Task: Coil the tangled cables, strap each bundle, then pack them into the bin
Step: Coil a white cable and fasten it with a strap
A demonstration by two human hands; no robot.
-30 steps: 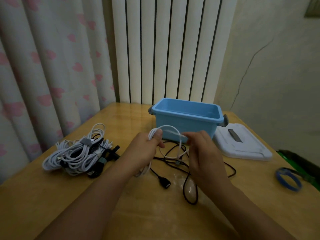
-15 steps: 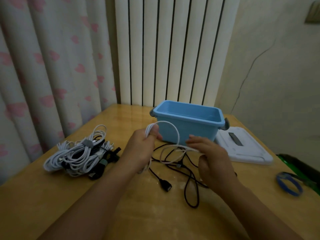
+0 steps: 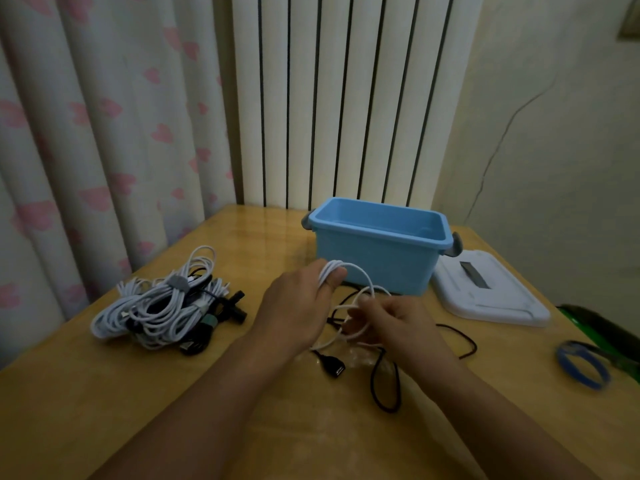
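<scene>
The room I work in is dim and yellowish, the light soft, with no hard shadows. A pale sheen lies on the glossy wooden tabletop (image 3: 263,244) near the back. My right hand (image 3: 391,323) is smeared by motion blur. The wide lens bends the white vertical blinds (image 3: 346,98) and softens the corners.

Open bin (image 3: 374,261), loose cables (image 3: 386,382) before it

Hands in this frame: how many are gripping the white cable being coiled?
2. The left hand pinches the loops of the white cable in front of the blue bin; the right hand grips its lower loop.
</scene>
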